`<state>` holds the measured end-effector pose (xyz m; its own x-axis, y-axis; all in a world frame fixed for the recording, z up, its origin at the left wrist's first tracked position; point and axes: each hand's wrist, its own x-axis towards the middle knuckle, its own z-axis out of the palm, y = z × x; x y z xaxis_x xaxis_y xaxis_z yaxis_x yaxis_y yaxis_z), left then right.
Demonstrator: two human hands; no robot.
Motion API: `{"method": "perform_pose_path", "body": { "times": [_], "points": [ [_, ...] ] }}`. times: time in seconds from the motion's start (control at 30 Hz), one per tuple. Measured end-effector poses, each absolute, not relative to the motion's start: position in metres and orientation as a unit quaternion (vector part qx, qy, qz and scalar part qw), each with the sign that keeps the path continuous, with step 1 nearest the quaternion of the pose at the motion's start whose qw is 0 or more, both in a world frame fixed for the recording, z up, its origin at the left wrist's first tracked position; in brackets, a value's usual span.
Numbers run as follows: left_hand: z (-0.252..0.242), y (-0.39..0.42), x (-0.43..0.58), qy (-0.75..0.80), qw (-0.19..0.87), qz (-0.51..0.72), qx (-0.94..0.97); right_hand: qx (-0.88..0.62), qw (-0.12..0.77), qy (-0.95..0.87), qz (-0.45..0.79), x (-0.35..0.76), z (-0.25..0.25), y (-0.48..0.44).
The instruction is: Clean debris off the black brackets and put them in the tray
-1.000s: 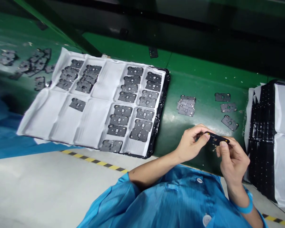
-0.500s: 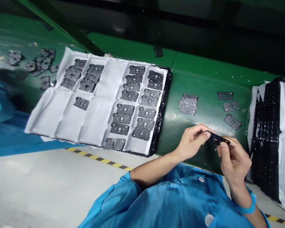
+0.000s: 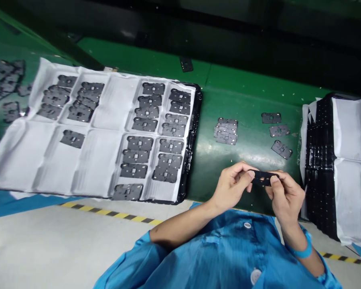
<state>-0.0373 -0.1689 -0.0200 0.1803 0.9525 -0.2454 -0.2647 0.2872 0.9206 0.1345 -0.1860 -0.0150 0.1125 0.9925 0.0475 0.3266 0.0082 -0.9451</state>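
Between my two hands is a flat black plastic plate [image 3: 262,178] with small cut-outs, held level over the table's near edge. My left hand [image 3: 233,184] pinches its left end, thumb on top. The right end is gripped by my right hand [image 3: 287,196], also with the thumb uppermost; its other fingers are partly hidden beneath. Just beyond my hands lies a small overlapping stack of similar plates [image 3: 226,131]. To the right of that stack, three loose plates lie apart: one at the back [image 3: 271,118], one in the middle [image 3: 279,130] and a tilted one in front [image 3: 282,149].
On the left stands a white-lined tray [image 3: 100,160] with compartments, several holding plates. Stacked black trays with white liners [image 3: 320,160] stand at the right. More plates [image 3: 6,80] are heaped at far left. A green beam [image 3: 57,40] crosses the back left.
The view has shifted right, so the tray and table things appear further left. Both hands still hold the plate, which is now turned more level and shows its cut-outs differently.
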Motion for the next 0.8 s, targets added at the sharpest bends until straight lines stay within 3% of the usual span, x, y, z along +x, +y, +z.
{"method": "perform_pose_path", "body": {
  "times": [0.8],
  "points": [
    [-0.0219,-0.1705,-0.0367,0.431,0.658,0.491,0.375,-0.552,0.408,-0.612,0.393,0.1355,-0.0088,-0.1829]
  ]
}}
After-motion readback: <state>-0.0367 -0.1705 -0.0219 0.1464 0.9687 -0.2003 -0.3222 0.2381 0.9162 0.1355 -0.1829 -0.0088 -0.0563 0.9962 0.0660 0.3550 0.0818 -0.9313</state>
